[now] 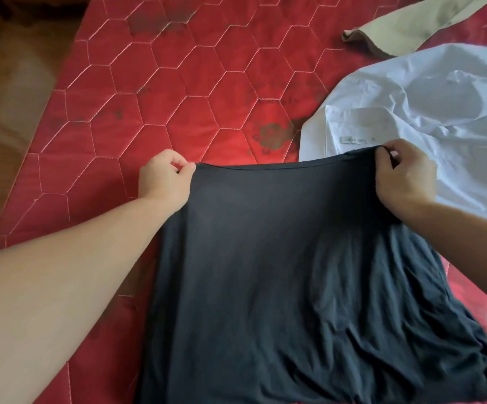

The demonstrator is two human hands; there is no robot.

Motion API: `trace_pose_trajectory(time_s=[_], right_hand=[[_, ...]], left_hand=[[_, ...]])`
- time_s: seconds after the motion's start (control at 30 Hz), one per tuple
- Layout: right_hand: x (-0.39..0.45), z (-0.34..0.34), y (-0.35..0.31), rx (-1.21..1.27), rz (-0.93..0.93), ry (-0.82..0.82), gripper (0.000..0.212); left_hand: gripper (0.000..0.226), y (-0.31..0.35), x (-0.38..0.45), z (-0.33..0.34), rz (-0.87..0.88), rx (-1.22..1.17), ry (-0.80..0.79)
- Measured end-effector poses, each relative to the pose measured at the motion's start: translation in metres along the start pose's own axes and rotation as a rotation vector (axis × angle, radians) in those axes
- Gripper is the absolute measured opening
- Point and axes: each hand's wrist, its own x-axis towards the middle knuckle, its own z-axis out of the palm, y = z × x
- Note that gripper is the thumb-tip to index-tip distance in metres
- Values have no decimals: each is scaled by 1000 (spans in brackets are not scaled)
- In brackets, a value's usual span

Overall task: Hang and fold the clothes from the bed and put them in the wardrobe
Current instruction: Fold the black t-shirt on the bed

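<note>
Your left hand (165, 177) and right hand (404, 177) each pinch a far corner of the dark garment (280, 272), whose held edge runs straight across between them while the rest trails back toward you over the red bed (154, 91). Both hands are equally placed for a fold. The white shirt (428, 118) lies just beyond your right hand, so folding probably means drawing that edge toward you.

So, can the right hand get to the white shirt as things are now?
Probably yes, but not at once. The right hand is beside the white shirt with nothing between them, but its fingers pinch the dark garment, as the left hand does. It would have to let go first.
</note>
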Motion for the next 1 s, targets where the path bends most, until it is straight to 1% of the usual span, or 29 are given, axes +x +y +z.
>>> trace_pose_trajectory(time_s=[0.07,0.1,0.13,0.17,0.2,0.23,0.27,0.3,0.33,0.37,0.4,0.43,0.47,0.53,0.67,0.73,0.83,0.9,1.0], right_hand=[[1,2,0,-29,-4,-2,22],[-1,2,-1,-20,12,-4,23],[-5,0,-1,3,32,-3,25],[-11,-2,-2,27,19,6,27],[-19,-6,-4,28,-57,25,31],[-30,-9,-7,-6,-185,38,34],[-44,-11,-10,-62,-341,23,37],[-58,-12,-11,-133,-498,-34,39],[-72,-10,-8,-219,-641,-122,42],[-82,-8,-2,-319,-743,-222,46],[-86,-6,5,-426,-780,-308,52],[-84,-6,13,-513,-753,-371,57],[-77,-7,21,-564,-696,-396,61],[-62,-9,31,-602,-634,-390,65],[-62,-11,28,-649,-614,-403,66],[-82,-17,25,-630,-628,-403,66],[-132,-37,32,-568,-766,-470,65],[-167,-54,50,-542,-859,-513,67],[-204,-78,84,-581,-910,-599,77]], left_hand=[[10,2,-3,4,-25,18,-16],[8,4,-8,4,2,17,4],[11,6,-16,2,73,47,47],[19,6,-27,0,199,96,104],[27,6,-43,-1,360,150,144],[32,6,-62,0,512,183,152],[35,5,-81,3,621,206,115],[38,3,-98,9,681,250,38],[44,-1,-112,16,678,323,-69],[51,-6,-122,23,636,428,-177],[58,-12,-125,30,595,524,-242],[64,-18,-123,35,560,584,-263],[67,-24,-119,38,538,623,-258],[70,-30,-109,42,532,664,-236],[69,-28,-108,42,525,691,-243],[67,-25,-124,37,560,668,-244],[63,-30,-171,28,720,620,-280],[63,-42,-204,23,831,615,-322],[70,-61,-239,14,897,663,-403]])
